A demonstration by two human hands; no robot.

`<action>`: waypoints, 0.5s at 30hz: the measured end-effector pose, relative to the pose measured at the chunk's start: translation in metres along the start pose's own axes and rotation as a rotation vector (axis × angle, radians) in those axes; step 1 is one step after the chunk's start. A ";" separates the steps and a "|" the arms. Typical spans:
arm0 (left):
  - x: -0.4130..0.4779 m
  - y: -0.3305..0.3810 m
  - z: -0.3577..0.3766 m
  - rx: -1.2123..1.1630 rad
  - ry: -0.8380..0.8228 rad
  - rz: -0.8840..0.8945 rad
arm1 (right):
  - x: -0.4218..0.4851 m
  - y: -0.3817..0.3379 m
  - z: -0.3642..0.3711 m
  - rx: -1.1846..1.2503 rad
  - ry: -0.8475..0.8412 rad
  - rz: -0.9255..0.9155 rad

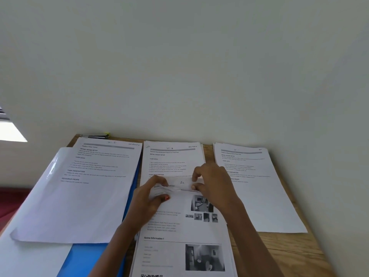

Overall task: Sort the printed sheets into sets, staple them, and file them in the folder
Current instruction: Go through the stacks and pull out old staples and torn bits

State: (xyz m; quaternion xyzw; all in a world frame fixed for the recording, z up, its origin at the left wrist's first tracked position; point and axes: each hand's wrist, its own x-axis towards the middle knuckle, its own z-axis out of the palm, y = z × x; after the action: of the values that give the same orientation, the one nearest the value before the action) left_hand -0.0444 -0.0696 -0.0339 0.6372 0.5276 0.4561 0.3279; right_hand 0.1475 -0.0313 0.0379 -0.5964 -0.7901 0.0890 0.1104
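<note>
Pale wall [179, 56] fills the upper half of the view, and below it a wooden table [289, 252] runs from 9 o'clock to 3 o'clock. At 8 o'clock a blue folder [89, 260] lies open and flat, with a glossy clear cover [50, 176] spread over its left part. Three piles of printed sheets lie side by side, each with its long axis running 12 to 6 and its heading at the far end. The left pile [95, 186] rests on the folder at 10 o'clock, the middle pile [169, 158] lies at 12 o'clock, and the right pile [259, 196] lies at 2 o'clock on bare wood, apart from the middle one. A further set of sheets [179, 246] lies at 6 o'clock, overlapping the near part of the middle pile. Its long axis also runs 12 to 6, and its top edge points away from the person. That top edge is lifted and curled, and shows a handwritten "B2". The left hand [147, 198] grips the top left corner with curled fingers, and the right hand [213, 182] pinches the top right edge between thumb and fingers. At 11 o'clock, on the table's far corner, lies a small dark object [97, 135] with a yellow-green tip, too small to identify.
</note>
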 end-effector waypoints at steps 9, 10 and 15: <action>0.001 -0.001 0.001 -0.044 -0.016 -0.008 | -0.003 0.002 -0.001 0.104 -0.044 0.026; 0.001 -0.001 0.001 -0.060 -0.015 -0.009 | -0.003 0.003 -0.001 0.101 -0.037 0.025; 0.001 -0.001 0.001 -0.073 -0.009 -0.021 | -0.003 0.001 -0.002 0.075 -0.026 0.014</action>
State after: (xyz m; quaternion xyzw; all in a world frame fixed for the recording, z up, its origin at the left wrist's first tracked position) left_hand -0.0433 -0.0688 -0.0351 0.6212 0.5161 0.4686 0.3580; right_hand 0.1497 -0.0342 0.0395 -0.5960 -0.7834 0.1272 0.1219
